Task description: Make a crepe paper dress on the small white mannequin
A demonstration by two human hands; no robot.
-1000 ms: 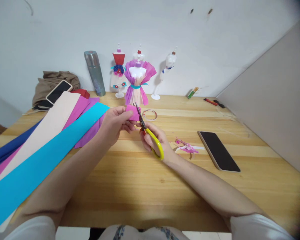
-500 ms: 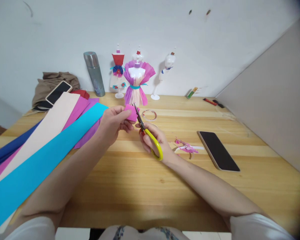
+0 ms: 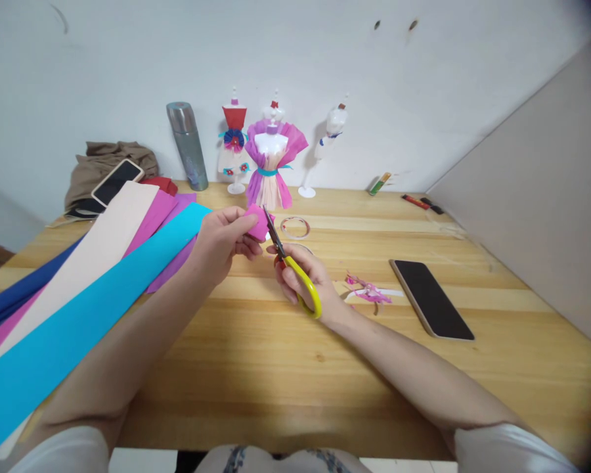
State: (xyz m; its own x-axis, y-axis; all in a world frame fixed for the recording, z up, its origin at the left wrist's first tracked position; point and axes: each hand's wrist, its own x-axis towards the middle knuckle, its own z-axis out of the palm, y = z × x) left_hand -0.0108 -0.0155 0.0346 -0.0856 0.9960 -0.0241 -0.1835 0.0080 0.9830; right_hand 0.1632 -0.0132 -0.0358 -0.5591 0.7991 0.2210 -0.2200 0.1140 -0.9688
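Between the thumb and fingers of my left hand (image 3: 230, 233) is a small piece of pink crepe paper (image 3: 259, 222). My right hand (image 3: 305, 272) grips yellow-handled scissors (image 3: 303, 282), whose dark blades lie at the paper's right edge. Just beyond my hands stands a small dress form (image 3: 270, 164) in a purple, pink and cream paper dress with a blue band. A roll of clear tape (image 3: 295, 227) lies on the table behind the scissors; a second ring beside my right fingers is mostly hidden.
Long crepe paper strips (image 3: 98, 289) spread along the left. A steel flask (image 3: 187, 146) and more dress forms (image 3: 234, 144) stand against the wall. Pink scraps (image 3: 369, 291) and a phone (image 3: 431, 299) lie to the right; another phone (image 3: 118, 182) rests by brown cloth (image 3: 113, 154).
The pink paper has tilted slightly and its right edge now looks cut at an angle. The scissors have barely shifted, and the whole view has moved a little.
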